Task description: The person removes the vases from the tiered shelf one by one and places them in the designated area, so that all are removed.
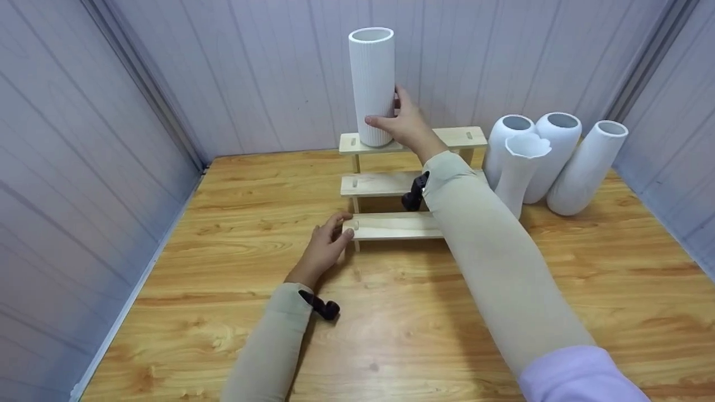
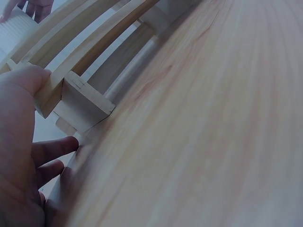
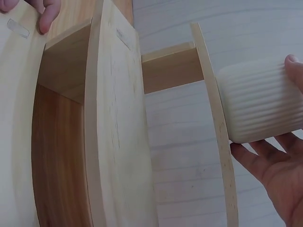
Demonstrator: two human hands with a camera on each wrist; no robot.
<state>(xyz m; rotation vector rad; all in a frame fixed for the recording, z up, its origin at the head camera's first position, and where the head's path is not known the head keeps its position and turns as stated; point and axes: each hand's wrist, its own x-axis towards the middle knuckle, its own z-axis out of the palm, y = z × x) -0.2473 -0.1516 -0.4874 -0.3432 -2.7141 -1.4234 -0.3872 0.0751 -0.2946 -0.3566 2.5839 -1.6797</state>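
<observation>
A tall white ribbed vase [image 1: 373,84] stands upright at the left end of the top step of a wooden three-step stand [image 1: 391,225]. My right hand [image 1: 410,125] grips the vase low on its right side, thumb across the front and fingers behind. In the right wrist view, the ribbed vase [image 3: 260,101] has its base right at the top board. My left hand [image 1: 325,245] holds the left end of the lowest step. Seen from the left wrist, the thumb [image 2: 33,78] lies on the board's edge, with other fingers [image 2: 57,150] reaching past the end near the table.
Several white vases stand grouped right of the stand: a fluted-rim vase [image 1: 519,173] in front, two rounded vases [image 1: 558,148] behind, and a tapered vase [image 1: 586,167] farthest right. The wood-grain table [image 1: 251,223] is bounded by panelled walls [image 1: 268,72].
</observation>
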